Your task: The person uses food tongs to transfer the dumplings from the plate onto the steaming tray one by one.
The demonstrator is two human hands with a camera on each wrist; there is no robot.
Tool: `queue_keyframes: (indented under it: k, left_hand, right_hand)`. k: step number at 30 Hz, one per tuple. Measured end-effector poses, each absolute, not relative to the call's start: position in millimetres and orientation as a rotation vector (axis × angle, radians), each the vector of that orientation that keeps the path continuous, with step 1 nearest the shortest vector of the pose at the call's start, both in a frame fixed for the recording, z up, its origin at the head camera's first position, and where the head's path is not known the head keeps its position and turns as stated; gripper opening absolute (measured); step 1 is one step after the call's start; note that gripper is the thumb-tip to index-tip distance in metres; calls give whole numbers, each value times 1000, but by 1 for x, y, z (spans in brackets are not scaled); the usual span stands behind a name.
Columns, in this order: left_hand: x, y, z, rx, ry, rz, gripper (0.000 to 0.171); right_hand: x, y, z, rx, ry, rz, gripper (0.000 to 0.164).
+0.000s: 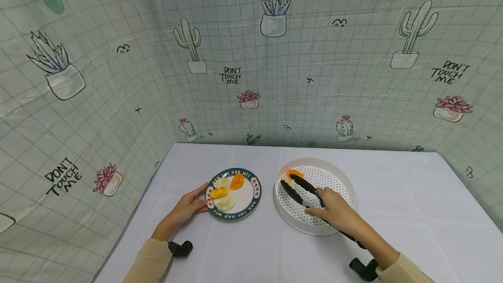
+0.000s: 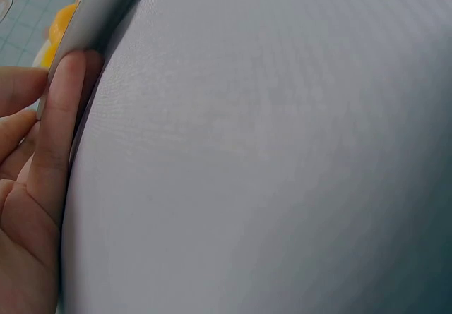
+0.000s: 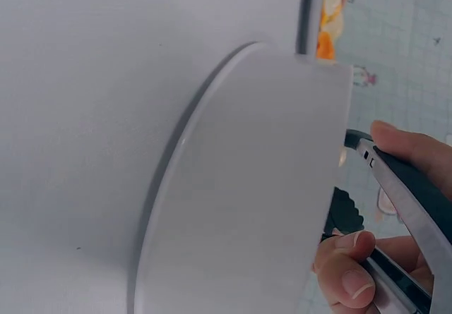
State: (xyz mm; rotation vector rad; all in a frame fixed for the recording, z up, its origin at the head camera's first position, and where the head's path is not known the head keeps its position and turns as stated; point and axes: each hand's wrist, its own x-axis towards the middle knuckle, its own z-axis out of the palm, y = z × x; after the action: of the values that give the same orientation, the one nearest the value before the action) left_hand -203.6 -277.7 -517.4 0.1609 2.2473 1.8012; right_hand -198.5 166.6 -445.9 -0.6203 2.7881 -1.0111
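My left hand [image 1: 187,206] pinches the left rim of a round plate [image 1: 257,187] with a dark green patterned border. In the left wrist view, thumb and fingers close on the plate's edge [image 2: 106,17]. Several thin curved chip-like pieces lie on it, among them an orange piece [image 1: 236,181] and a pale yellow piece [image 1: 225,203]. My right hand [image 1: 335,210] grips black-tipped metal tongs [image 1: 291,192], their tips spread inside a white round tray [image 1: 280,208] with a perforated bottom. Beside the tips, at the tray's upper left, are another orange piece [image 1: 294,173] and a pale piece [image 1: 287,181].
A white cloth [image 1: 243,252] covers the table. Behind and to the left hangs a grid-patterned curtain [image 1: 220,112] with plant drawings. The tray's tall side wall [image 3: 240,187] fills much of the right wrist view. Black wrist mounts [image 1: 180,249] stick out at both sleeves.
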Motion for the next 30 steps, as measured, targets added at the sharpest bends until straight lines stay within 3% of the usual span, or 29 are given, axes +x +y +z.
queue_keyframes:
  k: [30]
  left_hand:
    - [-203,-277,-515,133,2285,1767,63]
  right_hand:
    - [-211,159,-464,-637,2787,-954,73]
